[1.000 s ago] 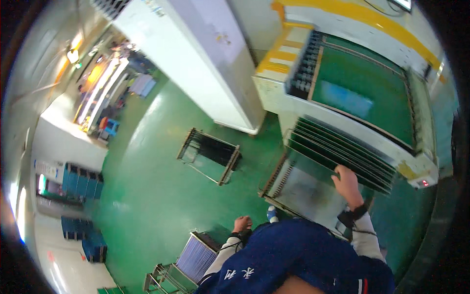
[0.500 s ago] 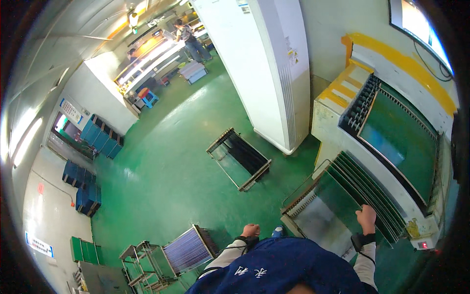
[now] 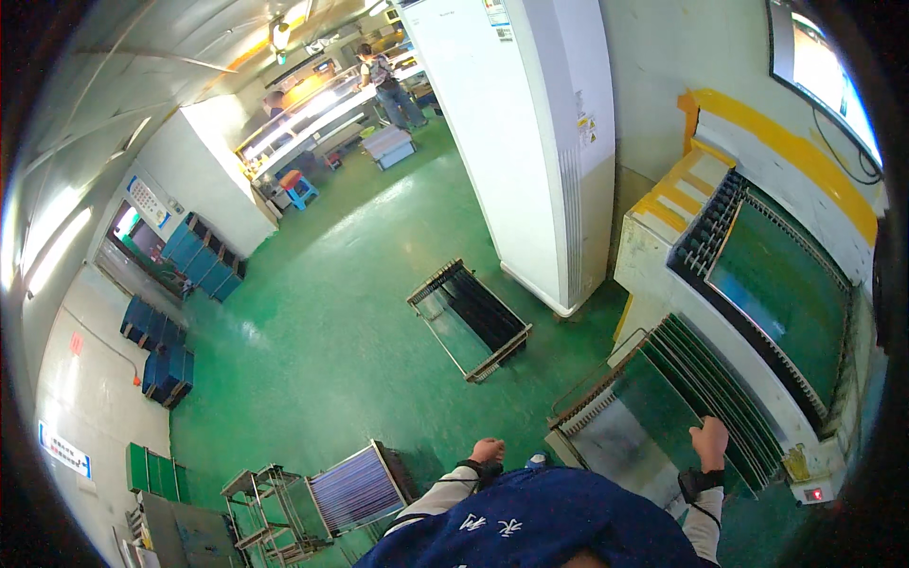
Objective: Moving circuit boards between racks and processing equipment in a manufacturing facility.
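Note:
My right hand (image 3: 708,443) is closed at the near edge of a glass sheet (image 3: 655,390), its fingers curled over that edge. This sheet leans in a slotted rack (image 3: 579,409) at the lower right. Behind it several more sheets (image 3: 721,390) stand side by side with narrow gaps. My left hand (image 3: 489,451) is held in front of my body, curled into a loose fist, with nothing visible in it. It hangs over the green floor, apart from any rack.
Right of the rack is a conveyor machine (image 3: 625,237) with rollers and a large panel (image 3: 781,284). A tall white cabinet unit (image 3: 511,142) stands ahead. Another rack (image 3: 471,320) sits mid-floor; a rack of purplish sheets (image 3: 355,489) and metal frame (image 3: 268,516) are lower left. A person (image 3: 386,85) stands far off.
My view has tilted slightly, so the room appears shifted a little. My right hand stays at the sheet's edge, and the left remains curled before my body.

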Action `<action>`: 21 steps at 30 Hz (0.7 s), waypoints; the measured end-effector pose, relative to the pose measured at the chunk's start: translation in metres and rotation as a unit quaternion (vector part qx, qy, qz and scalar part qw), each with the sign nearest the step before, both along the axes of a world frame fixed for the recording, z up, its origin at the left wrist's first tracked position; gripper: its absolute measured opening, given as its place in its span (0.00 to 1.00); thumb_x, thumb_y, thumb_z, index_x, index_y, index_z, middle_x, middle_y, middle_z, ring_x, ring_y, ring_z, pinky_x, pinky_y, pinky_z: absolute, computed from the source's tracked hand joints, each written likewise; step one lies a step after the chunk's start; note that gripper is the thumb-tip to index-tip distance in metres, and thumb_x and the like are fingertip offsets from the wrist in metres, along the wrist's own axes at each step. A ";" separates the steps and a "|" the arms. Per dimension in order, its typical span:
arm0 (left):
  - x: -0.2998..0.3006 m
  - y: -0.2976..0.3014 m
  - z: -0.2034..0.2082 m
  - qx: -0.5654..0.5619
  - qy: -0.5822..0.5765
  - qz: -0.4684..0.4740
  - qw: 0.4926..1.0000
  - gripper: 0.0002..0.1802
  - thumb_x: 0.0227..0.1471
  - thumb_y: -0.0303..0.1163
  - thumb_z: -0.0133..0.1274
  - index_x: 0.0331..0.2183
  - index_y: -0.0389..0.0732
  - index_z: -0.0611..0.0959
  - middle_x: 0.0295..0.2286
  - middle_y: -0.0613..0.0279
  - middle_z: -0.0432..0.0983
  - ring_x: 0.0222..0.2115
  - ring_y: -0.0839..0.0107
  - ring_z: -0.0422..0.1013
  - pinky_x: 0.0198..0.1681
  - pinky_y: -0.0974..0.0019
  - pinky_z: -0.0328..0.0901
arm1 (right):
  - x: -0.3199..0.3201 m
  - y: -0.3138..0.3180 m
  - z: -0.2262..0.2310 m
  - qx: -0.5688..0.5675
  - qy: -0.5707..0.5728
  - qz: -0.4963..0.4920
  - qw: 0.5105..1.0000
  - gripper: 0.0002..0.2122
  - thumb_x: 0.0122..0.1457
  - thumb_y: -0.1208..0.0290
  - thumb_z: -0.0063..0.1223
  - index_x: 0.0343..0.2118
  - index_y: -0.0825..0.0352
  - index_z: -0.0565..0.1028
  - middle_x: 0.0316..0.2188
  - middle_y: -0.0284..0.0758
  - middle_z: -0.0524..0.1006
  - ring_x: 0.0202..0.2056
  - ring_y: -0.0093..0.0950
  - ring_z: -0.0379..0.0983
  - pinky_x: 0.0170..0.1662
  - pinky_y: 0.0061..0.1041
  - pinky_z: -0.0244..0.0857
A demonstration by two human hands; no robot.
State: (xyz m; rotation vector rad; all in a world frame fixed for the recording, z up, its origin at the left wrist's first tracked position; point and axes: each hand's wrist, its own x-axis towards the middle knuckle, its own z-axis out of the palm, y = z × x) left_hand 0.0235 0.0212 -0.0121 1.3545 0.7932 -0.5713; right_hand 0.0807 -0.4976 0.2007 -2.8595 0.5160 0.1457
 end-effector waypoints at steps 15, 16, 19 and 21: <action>-0.016 0.002 0.000 -0.147 0.011 0.045 0.988 0.07 0.51 0.30 0.47 0.23 0.42 0.70 0.16 0.68 0.62 0.13 0.77 0.57 0.14 0.72 0.50 | -0.003 -0.010 -0.013 0.005 -0.017 -0.003 1.000 0.18 0.39 0.65 0.63 0.35 0.68 0.76 0.33 0.44 0.76 0.37 0.41 0.73 0.41 0.36 0.66; -0.023 0.017 -0.010 -0.190 0.020 0.055 0.980 0.07 0.51 0.30 0.47 0.23 0.42 0.70 0.16 0.69 0.62 0.14 0.77 0.57 0.14 0.72 0.50 | 0.001 -0.004 -0.014 0.008 -0.018 0.006 1.000 0.18 0.39 0.65 0.63 0.34 0.68 0.76 0.33 0.44 0.76 0.37 0.41 0.73 0.40 0.36 0.66; -0.024 0.009 -0.011 -0.118 0.028 0.038 0.992 0.07 0.51 0.31 0.46 0.23 0.44 0.69 0.15 0.70 0.61 0.14 0.78 0.57 0.14 0.73 0.49 | 0.001 0.000 -0.009 -0.001 -0.018 0.002 1.000 0.18 0.39 0.65 0.62 0.33 0.68 0.76 0.32 0.43 0.76 0.36 0.41 0.73 0.40 0.36 0.66; -0.023 0.003 -0.006 -0.081 0.025 0.038 0.996 0.08 0.51 0.31 0.45 0.22 0.44 0.68 0.15 0.70 0.60 0.13 0.78 0.56 0.14 0.73 0.49 | 0.000 0.004 -0.001 -0.004 -0.019 -0.002 1.000 0.17 0.39 0.65 0.62 0.32 0.68 0.76 0.31 0.43 0.76 0.36 0.41 0.73 0.39 0.36 0.66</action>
